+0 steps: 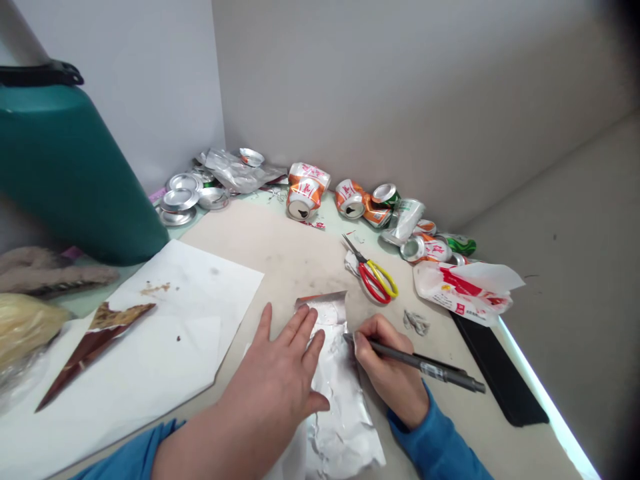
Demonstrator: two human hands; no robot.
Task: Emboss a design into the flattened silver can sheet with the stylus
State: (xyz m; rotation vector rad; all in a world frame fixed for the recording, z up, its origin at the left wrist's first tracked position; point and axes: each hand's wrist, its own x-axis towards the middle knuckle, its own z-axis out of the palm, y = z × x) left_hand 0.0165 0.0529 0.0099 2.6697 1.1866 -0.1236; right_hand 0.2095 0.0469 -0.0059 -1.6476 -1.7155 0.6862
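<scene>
A crinkled silvery sheet (343, 420), apparently flattened can metal, lies on the table in front of me, its far edge curled up. My left hand (283, 363) rests flat on its left side with the fingers spread. In my right hand (390, 363) is a dark grey pen (440, 369), gripped like a writing tool. Its tip touches or nearly touches the sheet's right part, just right of my left fingertips. Whether it has left a mark cannot be made out. Beyond my right hand lie scissors (375, 277) with one red and one yellow handle.
Crushed drink cans (307, 190) line the wall at the back and right. Can ends (180, 199) are piled at back left near a big teal container (75, 167). White paper (200, 343) bears a brown metal scrap (83, 357). A red-white wrapper (460, 290) and black flat object (500, 370) lie right.
</scene>
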